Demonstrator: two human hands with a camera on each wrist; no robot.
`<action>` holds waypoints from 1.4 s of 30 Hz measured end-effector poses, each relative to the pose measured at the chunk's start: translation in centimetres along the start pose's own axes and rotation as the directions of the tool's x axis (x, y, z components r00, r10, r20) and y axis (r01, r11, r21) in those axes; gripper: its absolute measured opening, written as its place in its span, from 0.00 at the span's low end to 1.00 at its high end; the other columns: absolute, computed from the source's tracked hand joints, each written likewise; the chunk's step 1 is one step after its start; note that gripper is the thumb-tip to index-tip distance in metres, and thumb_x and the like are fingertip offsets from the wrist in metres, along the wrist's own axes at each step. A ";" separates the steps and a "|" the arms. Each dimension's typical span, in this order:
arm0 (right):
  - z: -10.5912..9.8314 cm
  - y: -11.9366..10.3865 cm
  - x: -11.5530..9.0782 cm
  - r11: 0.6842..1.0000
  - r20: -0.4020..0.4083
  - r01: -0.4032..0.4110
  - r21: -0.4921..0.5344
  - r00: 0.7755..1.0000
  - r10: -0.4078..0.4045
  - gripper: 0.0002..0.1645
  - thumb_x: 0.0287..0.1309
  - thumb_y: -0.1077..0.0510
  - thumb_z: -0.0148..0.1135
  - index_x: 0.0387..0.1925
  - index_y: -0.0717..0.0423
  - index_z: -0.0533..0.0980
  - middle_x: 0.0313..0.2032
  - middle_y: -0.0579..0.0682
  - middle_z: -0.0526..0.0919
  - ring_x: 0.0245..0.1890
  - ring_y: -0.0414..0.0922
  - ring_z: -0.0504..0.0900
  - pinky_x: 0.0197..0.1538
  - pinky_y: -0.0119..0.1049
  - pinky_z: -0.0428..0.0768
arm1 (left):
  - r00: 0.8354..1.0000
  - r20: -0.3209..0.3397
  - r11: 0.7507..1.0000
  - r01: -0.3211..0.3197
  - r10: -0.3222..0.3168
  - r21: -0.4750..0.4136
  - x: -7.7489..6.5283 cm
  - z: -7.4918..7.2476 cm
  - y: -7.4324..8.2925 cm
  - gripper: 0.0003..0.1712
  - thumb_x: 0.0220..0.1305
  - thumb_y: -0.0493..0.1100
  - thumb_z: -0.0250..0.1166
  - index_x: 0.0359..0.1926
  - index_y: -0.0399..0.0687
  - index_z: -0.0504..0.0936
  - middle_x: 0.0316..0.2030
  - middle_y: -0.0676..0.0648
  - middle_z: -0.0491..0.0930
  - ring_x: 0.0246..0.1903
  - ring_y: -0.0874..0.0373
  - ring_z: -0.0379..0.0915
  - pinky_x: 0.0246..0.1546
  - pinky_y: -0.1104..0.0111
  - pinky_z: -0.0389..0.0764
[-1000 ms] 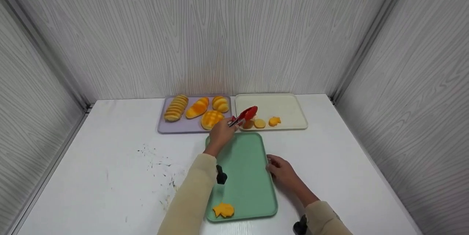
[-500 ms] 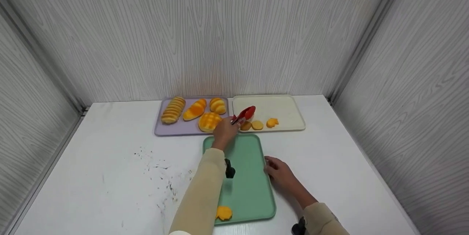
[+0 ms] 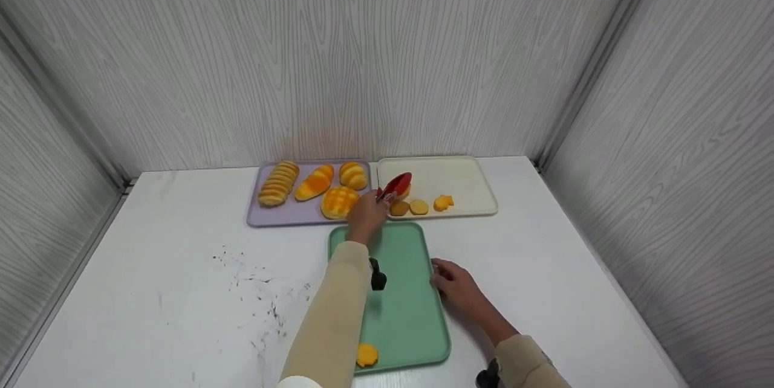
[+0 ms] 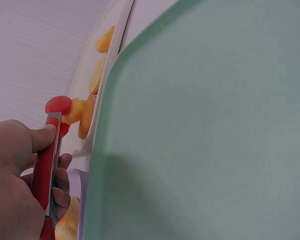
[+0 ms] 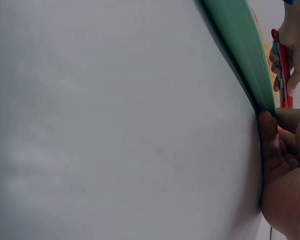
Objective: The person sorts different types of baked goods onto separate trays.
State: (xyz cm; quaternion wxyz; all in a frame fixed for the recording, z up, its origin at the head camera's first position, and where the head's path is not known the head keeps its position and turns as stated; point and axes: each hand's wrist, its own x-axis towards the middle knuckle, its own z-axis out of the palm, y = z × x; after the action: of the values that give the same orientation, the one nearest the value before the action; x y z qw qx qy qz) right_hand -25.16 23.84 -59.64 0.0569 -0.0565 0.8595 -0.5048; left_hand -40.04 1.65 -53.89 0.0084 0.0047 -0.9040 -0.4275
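Observation:
My left hand (image 3: 366, 216) holds red-and-metal tongs (image 4: 46, 170) over the near left corner of the cream tray (image 3: 465, 173). Between the red tong tips sits a small yellow cookie (image 4: 75, 111); how firmly they clasp it is unclear. Just below lie a brown cookie (image 3: 399, 208), a round pale cookie (image 3: 418, 206) and a yellow fish-shaped cookie (image 3: 443, 202). The right hand (image 3: 461, 289) pinches the right rim of the green tray (image 3: 405, 291), its thumb and fingers at the edge. Partly behind the left sleeve, an orange-yellow cookie (image 3: 367, 354) lies at that tray's near end.
At the back left, a lilac tray (image 3: 284, 216) bears several breads, including a ridged loaf (image 3: 279, 184) and a checkered bun (image 3: 338, 202). Dark marks (image 3: 272, 309) stain the white table left of the green tray. Grey wood-grain walls (image 3: 302, 61) enclose the back and sides.
My left forearm has shifted right over the green tray and now covers part of its cookie. A yellow cookie now shows at the tong tips. The right hand stays on the rim.

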 end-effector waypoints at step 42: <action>0.0 -0.1 0.0 1.000 0.003 -0.002 0.000 1.000 0.002 0.24 0.73 0.58 0.56 0.67 0.57 0.72 0.43 0.52 0.79 0.41 0.45 0.75 0.44 0.38 0.77 | 0.990 0.123 0.993 -0.061 0.073 -0.098 -16.9 -7.9 -5.0 0.49 0.60 0.55 0.73 0.78 0.58 0.59 0.71 0.45 0.69 0.68 0.46 0.66 0.64 0.42 0.70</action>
State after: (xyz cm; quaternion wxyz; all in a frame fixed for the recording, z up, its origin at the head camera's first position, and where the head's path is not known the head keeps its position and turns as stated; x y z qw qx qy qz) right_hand -25.13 23.80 -59.60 0.0588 -0.0566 0.8594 -0.5047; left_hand -22.97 -7.38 -52.91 -0.0343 -0.0533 -0.8811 -0.4687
